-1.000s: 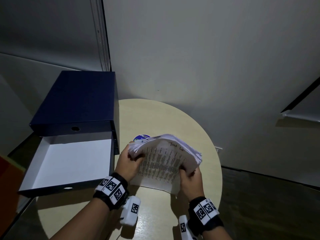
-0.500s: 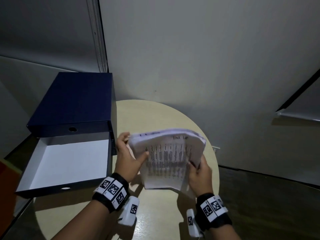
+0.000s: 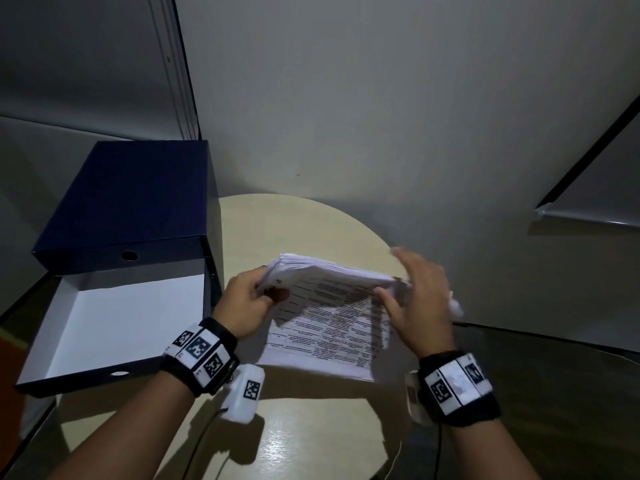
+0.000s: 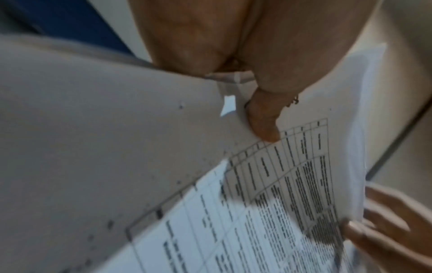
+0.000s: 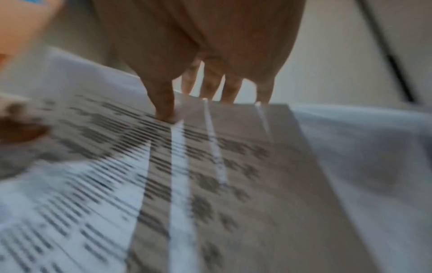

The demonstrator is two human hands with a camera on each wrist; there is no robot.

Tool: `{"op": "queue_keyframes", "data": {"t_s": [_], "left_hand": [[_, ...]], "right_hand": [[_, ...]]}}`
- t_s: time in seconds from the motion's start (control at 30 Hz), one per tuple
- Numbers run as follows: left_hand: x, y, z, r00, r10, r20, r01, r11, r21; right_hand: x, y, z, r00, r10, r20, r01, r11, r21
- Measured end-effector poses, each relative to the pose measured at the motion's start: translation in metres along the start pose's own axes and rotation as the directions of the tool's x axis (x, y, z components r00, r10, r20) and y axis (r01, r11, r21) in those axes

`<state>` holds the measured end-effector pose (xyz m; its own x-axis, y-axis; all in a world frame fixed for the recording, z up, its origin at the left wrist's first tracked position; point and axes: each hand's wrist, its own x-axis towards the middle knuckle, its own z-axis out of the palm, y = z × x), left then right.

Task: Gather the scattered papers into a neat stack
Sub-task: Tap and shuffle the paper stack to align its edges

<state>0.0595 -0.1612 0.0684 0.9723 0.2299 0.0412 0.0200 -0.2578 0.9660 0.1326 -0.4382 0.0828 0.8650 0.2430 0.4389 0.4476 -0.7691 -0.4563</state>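
Observation:
A thick stack of printed papers [image 3: 329, 306] is held tilted above the round beige table [image 3: 304, 230], its long side running left to right. My left hand [image 3: 256, 296] grips the stack's left end, thumb on the front sheet [image 4: 280, 184], fingers behind. My right hand [image 3: 412, 292] is blurred at the right end. Its thumb presses the printed table on the front sheet [image 5: 210, 166] while the fingers [image 5: 210, 86] reach behind the upper edge. The sheets' edges are uneven, and one sheet hangs lower than the rest.
A dark blue file box [image 3: 128, 202] stands at the table's left, its white-lined open part [image 3: 121, 323] lying towards me. A grey wall rises just behind the table. Bare tabletop shows near me, below the papers.
The stack has turned from upright to lying sideways and has tipped flatter. My right hand has moved from the lower edge up to the right end. My left hand has kept its hold.

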Motion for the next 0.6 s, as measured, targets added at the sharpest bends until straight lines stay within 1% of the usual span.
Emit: {"op": "queue_keyframes", "data": {"t_s": [0.03, 0.07, 0.1, 0.13, 0.17, 0.2, 0.23, 0.27, 0.3, 0.33, 0.4, 0.43, 0.5, 0.57, 0.6], "left_hand": [[-0.003, -0.005, -0.002, 0.999, -0.034, -0.034, 0.031, 0.997, -0.075], [-0.006, -0.009, -0.004, 0.994, -0.082, -0.069, 0.071, 0.987, -0.146], [-0.009, -0.015, -0.007, 0.987, -0.138, -0.088, 0.116, 0.969, -0.219], [-0.013, -0.019, -0.01, 0.981, -0.177, -0.076, 0.15, 0.948, -0.281], [-0.017, -0.021, -0.011, 0.983, -0.181, -0.031, 0.16, 0.928, -0.338], [-0.02, -0.022, -0.011, 0.986, -0.167, 0.015, 0.16, 0.916, -0.368], [-0.022, -0.02, -0.008, 0.988, -0.147, 0.047, 0.154, 0.917, -0.368], [-0.023, -0.021, -0.004, 0.99, -0.134, 0.053, 0.144, 0.925, -0.351], [-0.023, -0.022, 0.0, 0.992, -0.12, 0.042, 0.127, 0.929, -0.347], [-0.024, -0.022, 0.005, 0.995, -0.099, 0.03, 0.104, 0.937, -0.333], [-0.023, -0.032, 0.012, 0.998, -0.054, 0.009, 0.055, 0.967, -0.249], [-0.023, -0.04, 0.015, 0.998, -0.056, -0.009, 0.052, 0.971, -0.234], [-0.027, -0.055, 0.021, 0.988, -0.132, -0.079, 0.104, 0.952, -0.289], [-0.034, -0.062, 0.027, 0.961, -0.223, -0.164, 0.173, 0.946, -0.274], [-0.038, -0.066, 0.031, 0.947, -0.268, -0.179, 0.216, 0.94, -0.264]], "right_hand": [[-0.009, 0.012, -0.003, 0.983, 0.178, -0.05, -0.173, 0.982, 0.081], [-0.018, 0.025, -0.007, 0.931, 0.361, -0.059, -0.341, 0.914, 0.218], [-0.026, 0.036, -0.011, 0.86, 0.511, -0.006, -0.473, 0.8, 0.368], [-0.035, 0.044, -0.013, 0.789, 0.606, 0.099, -0.567, 0.657, 0.496], [-0.043, 0.052, -0.014, 0.744, 0.629, 0.225, -0.613, 0.51, 0.603], [-0.049, 0.063, -0.012, 0.729, 0.592, 0.344, -0.626, 0.374, 0.684], [-0.052, 0.071, -0.008, 0.718, 0.532, 0.449, -0.649, 0.277, 0.709], [-0.054, 0.071, -0.006, 0.717, 0.457, 0.527, -0.665, 0.223, 0.712], [-0.055, 0.07, -0.001, 0.712, 0.43, 0.555, -0.677, 0.212, 0.705], [-0.054, 0.067, 0.002, 0.702, 0.449, 0.553, -0.685, 0.214, 0.697], [-0.056, 0.056, 0.008, 0.67, 0.536, 0.513, -0.707, 0.249, 0.662], [-0.058, 0.05, 0.01, 0.671, 0.566, 0.479, -0.707, 0.294, 0.644], [-0.067, 0.041, 0.016, 0.692, 0.575, 0.436, -0.691, 0.354, 0.63], [-0.08, 0.026, 0.021, 0.686, 0.586, 0.431, -0.693, 0.346, 0.633], [-0.085, 0.02, 0.021, 0.698, 0.58, 0.42, -0.681, 0.355, 0.641]]}}
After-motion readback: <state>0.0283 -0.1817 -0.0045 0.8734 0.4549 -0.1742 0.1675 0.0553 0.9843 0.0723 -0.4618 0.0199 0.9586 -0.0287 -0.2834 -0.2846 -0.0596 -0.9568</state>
